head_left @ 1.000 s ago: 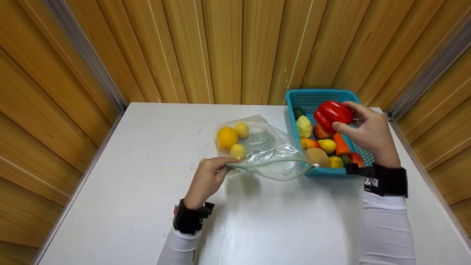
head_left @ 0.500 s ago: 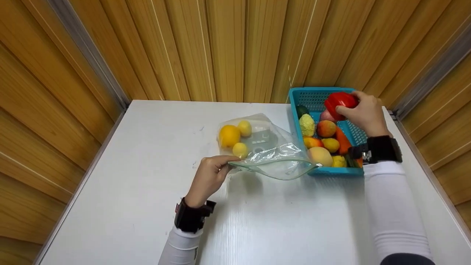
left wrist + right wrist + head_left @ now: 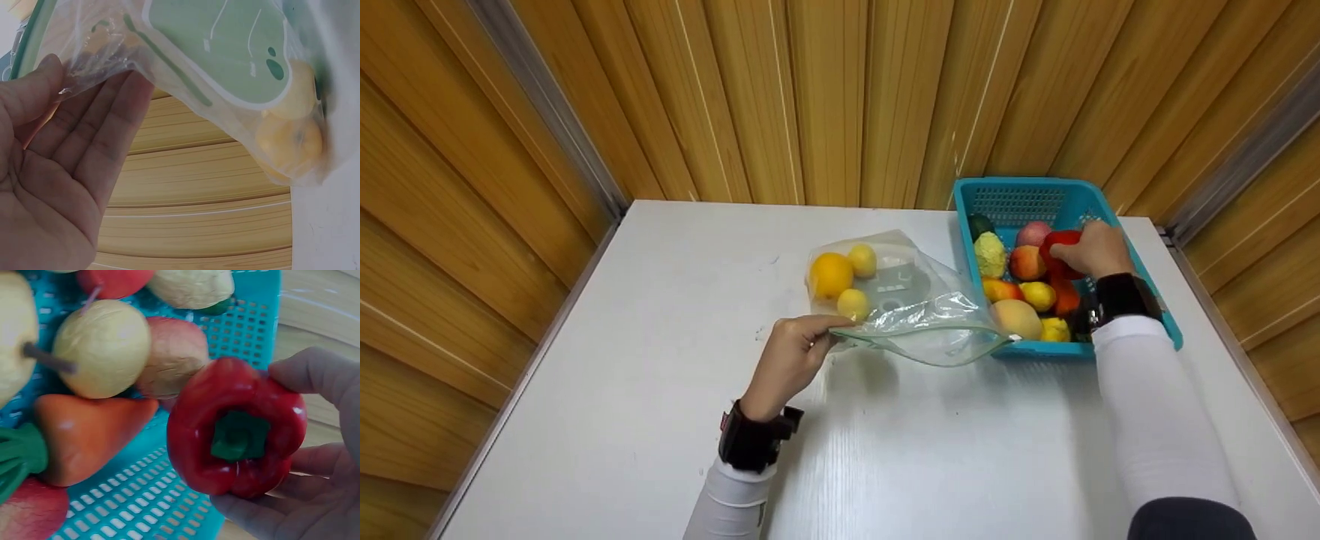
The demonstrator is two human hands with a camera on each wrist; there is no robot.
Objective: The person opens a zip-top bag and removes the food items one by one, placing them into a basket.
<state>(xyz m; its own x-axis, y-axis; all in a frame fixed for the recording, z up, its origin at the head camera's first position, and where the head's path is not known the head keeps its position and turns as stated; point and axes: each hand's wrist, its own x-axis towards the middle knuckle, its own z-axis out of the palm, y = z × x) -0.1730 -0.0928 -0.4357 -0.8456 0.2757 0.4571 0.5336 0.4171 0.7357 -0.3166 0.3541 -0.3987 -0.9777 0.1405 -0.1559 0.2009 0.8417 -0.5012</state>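
Note:
My left hand (image 3: 791, 360) pinches the green zip edge of a clear plastic bag (image 3: 934, 289) between thumb and fingers. An orange (image 3: 831, 275) and two small yellow fruits (image 3: 863, 260) lie inside the bag, at its far left end. Over at the right, my right hand (image 3: 1102, 251) grips a red bell pepper (image 3: 188, 439) low in the blue basket (image 3: 1054, 350). In the right wrist view, the thumb is on one side of the pepper and the fingers are on the other, its green stem facing the camera. A peach (image 3: 1027, 263) is right beside the pepper.
Several fruits and vegetables fill the basket, among them a carrot (image 3: 93, 433), a lemon-yellow fruit (image 3: 1038, 296) and a large pale-orange fruit (image 3: 1015, 319). The bag's right corner reaches the basket's front left. Wood-patterned walls (image 3: 810, 105) enclose the white table (image 3: 660, 322).
My right hand has carried the red bell pepper first toward the back of the basket, then lowered it among the fruit. The left hand stays in place, pinching the bag.

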